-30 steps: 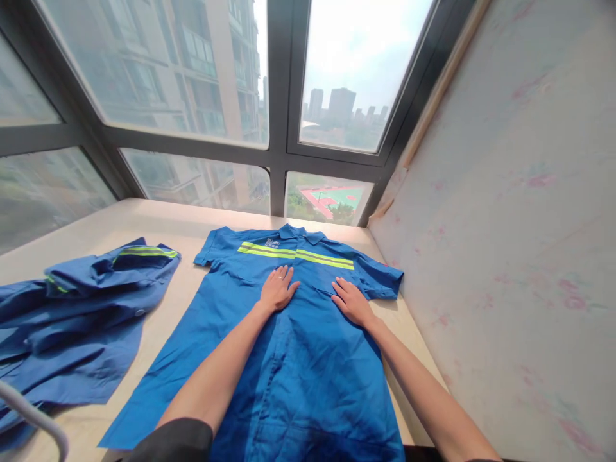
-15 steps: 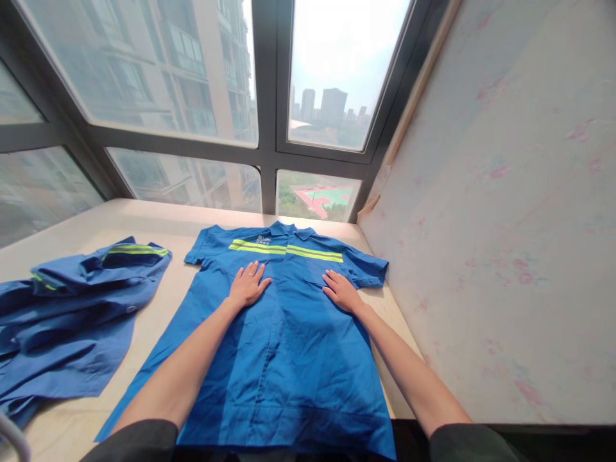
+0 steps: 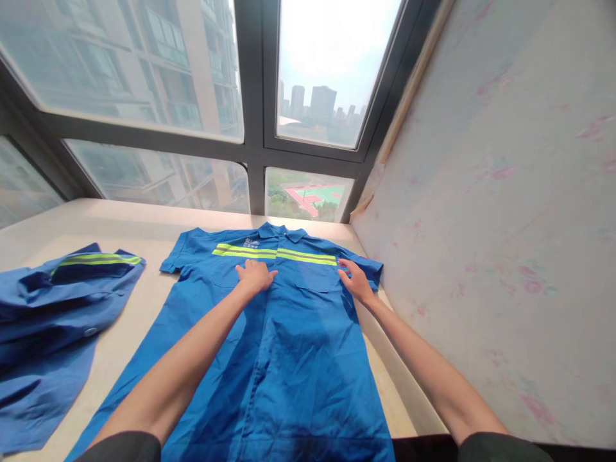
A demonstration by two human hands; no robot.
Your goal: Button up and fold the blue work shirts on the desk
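Observation:
A blue short-sleeved work shirt (image 3: 308, 340) lies spread front side up, its collar toward the window and a yellow-green reflective band across the chest. My left hand (image 3: 256, 277) is over the chest just below the band, beside the front placket, with its fingers partly bent and apart. Close to the band's right end and the right sleeve is my right hand (image 3: 355, 280), its thumb and fingers apart and slightly curled. Neither hand holds any cloth that I can see. Whether the fingertips touch the shirt I cannot tell.
Another blue garment (image 3: 58, 333) with a reflective band lies crumpled at the left on the pale wooden surface (image 3: 144, 321). A flower-patterned wall (image 3: 481, 224) borders the right side. Dark-framed windows (image 3: 255, 154) stand behind the collar.
My hands have lifted from lying flat on the chest. The right hand has moved outward toward the right sleeve, the left slightly inward. The camera view has shifted a little.

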